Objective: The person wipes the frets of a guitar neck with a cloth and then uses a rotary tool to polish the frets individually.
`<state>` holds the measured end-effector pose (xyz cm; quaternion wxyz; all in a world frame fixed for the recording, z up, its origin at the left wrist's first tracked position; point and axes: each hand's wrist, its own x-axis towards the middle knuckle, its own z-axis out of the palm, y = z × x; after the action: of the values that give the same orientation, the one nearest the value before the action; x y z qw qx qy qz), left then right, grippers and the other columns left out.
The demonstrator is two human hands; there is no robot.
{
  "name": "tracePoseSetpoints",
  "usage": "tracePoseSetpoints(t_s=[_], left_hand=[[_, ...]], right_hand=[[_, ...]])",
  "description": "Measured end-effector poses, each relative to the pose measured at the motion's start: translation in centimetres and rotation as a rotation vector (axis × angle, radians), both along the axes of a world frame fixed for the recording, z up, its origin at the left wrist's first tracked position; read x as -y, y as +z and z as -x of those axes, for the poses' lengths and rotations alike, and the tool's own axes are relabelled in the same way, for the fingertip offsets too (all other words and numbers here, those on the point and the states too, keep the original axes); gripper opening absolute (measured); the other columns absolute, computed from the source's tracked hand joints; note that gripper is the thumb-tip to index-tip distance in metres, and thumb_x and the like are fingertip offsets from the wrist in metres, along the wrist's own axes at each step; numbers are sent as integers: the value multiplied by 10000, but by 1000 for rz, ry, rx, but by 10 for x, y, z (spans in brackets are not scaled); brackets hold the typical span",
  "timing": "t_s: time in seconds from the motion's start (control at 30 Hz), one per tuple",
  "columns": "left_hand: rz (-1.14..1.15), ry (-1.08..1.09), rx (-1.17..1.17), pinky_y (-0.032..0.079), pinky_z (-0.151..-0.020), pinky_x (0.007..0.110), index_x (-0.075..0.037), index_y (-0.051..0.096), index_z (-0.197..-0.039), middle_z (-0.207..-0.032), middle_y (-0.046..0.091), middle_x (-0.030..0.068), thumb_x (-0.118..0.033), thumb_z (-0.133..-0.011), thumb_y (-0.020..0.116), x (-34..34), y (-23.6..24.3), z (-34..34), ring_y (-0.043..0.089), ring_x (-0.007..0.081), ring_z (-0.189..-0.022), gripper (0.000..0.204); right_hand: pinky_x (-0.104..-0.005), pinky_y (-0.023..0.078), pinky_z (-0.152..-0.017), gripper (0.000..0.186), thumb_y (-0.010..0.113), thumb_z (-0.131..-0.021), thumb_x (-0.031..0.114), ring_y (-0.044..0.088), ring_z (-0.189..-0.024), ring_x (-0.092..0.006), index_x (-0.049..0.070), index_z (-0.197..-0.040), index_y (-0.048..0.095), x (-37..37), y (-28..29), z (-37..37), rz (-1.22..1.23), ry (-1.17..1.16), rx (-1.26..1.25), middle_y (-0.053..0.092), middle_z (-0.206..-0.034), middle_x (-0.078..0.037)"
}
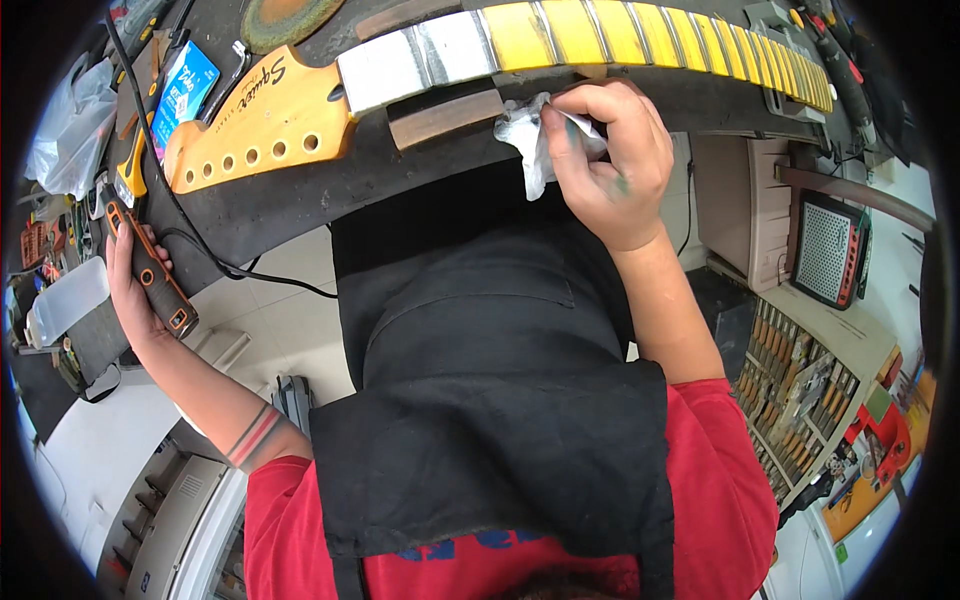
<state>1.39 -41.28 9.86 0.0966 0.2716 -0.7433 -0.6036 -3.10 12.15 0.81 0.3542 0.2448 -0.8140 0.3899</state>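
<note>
A guitar neck lies across the workbench. Its wooden headstock [255,130] points left with a row of empty tuner holes. White tape [415,62] covers the fretboard nearest the headstock, and yellow tape [600,35] fills the spaces between the metal frets farther right. Just below the neck, my right hand [620,165] pinches a crumpled white cloth or tissue [530,145]; dark greenish smudges mark the fingers. Off at the left, my left hand [130,280] is closed around a slim black and orange handheld device [155,275], whose exact kind I cannot make out.
Wooden blocks [445,120] sit by the neck. A black cable [165,190] crosses the bench's left side, near a blue packet [185,88] and a clear plastic bag [70,135]. At right stand an amplifier-like box [828,250] and a rack of files [795,390].
</note>
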Motion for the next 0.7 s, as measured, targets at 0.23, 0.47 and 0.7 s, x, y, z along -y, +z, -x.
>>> tracePoseSetpoints(t_s=[0.23, 0.47, 0.7], left_hand=[[33, -14, -8, 589, -645, 256, -91, 669, -1233, -980, 738, 40, -355, -1124, 771, -2, 2, -1, 717, 105, -746, 303], [23, -7, -14, 595, -639, 255, -87, 679, -1221, -973, 739, 41, -354, -1116, 784, 1, -1, 0, 722, 108, -742, 306], [38, 5, -14, 602, -649, 256, -74, 705, -1239, -977, 744, 44, -343, -1117, 783, 4, -1, -2, 729, 115, -749, 306]], right_hand=[[-383, 569, -746, 249, 891, -844, 2, 736, -814, -279, 95, -1022, 745, 3, 0, 0, 11, -12, -13, 770, -921, -49], [-382, 566, -753, 240, 889, -848, 5, 733, -824, -284, 93, -1022, 748, 4, -3, 0, 23, -16, -33, 769, -925, -54], [-384, 567, -760, 234, 885, -855, 7, 729, -833, -276, 91, -1028, 750, 7, -3, -1, 31, -18, -30, 769, -934, -51]])
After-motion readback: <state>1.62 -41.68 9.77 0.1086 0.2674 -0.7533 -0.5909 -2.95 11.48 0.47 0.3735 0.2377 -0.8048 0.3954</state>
